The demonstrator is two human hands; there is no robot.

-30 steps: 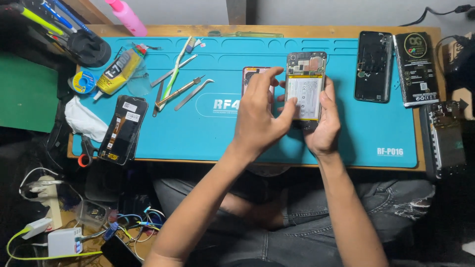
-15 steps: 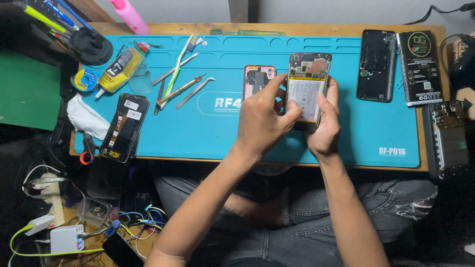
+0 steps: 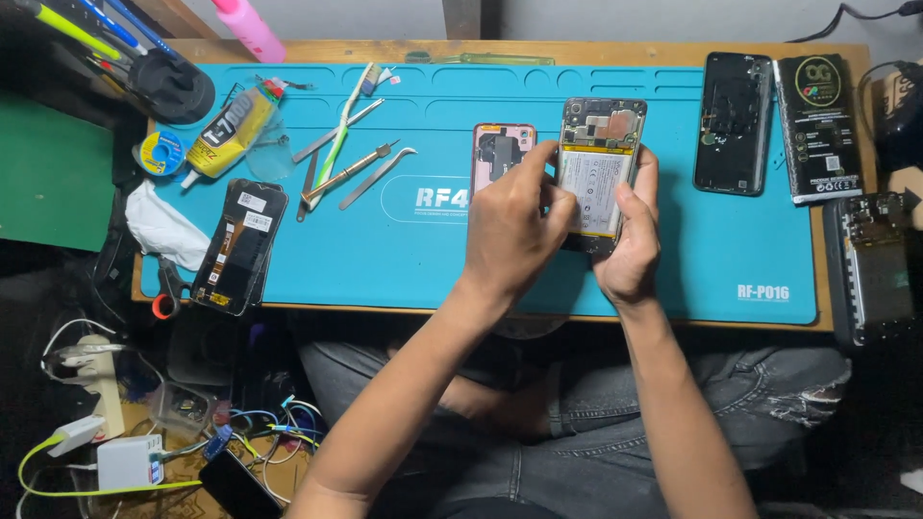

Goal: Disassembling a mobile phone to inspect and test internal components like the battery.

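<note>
Holding an opened phone (image 3: 601,168) above the blue repair mat (image 3: 433,250), both hands are wrapped around it: the right hand (image 3: 630,240) cradles the right edge and bottom, while the left hand (image 3: 514,226) comes in from the left with its fingers curled in narrow, tips on the white battery (image 3: 594,183). The back is off, so the board up top is exposed. It sits mid-mat, a bit toward the far side, just right of a small pink-edged phone part (image 3: 502,154).

My take on doing this bit well: keep the right hand as the steady clamp and let the left do the fine work, pressing or peeling flat and slow (batteries hate bending). Don't pry near the board.

Tweezers and a spudger (image 3: 351,163) lie well off to the left by the glue tube (image 3: 226,135), and a black back cover (image 3: 733,123) rests to the right on the desk (image 3: 615,50).
</note>
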